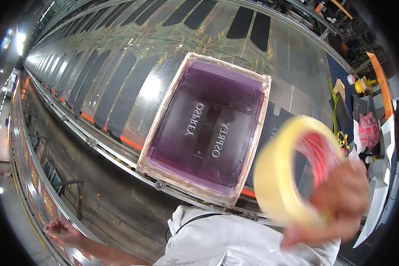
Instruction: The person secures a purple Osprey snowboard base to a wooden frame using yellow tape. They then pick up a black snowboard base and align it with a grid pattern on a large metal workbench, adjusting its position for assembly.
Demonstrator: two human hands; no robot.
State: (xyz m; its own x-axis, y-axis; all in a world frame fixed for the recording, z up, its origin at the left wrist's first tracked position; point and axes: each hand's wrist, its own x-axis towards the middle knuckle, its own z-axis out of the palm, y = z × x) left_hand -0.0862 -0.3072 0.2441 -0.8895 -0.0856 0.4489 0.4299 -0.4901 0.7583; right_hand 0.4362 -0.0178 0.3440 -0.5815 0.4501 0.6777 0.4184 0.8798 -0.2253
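A roll of pale yellow tape (270, 186) is gripped in my right hand (341, 204), raised close to the view at the right and smeared by motion. My fingers wrap its rim, and a red and white inner core shows. My left hand (63, 233) is out to the lower left, over a neighbouring table, with loosely bent fingers and nothing visible in it. Between the hands, a silk-screen printing frame (164, 113) with purple-edged mesh and mirrored lettering lies on the long printing table (292, 48). Neither hand touches the frame.
Dark fabric panels (137, 84) lie in rows along the table. A metal rail (115, 163) edges its near side. At the right stand a yellow tape roll (363, 84), a pink-and-white bundle (369, 128) and an orange strip (380, 80). Another table (35, 177) runs along the left.
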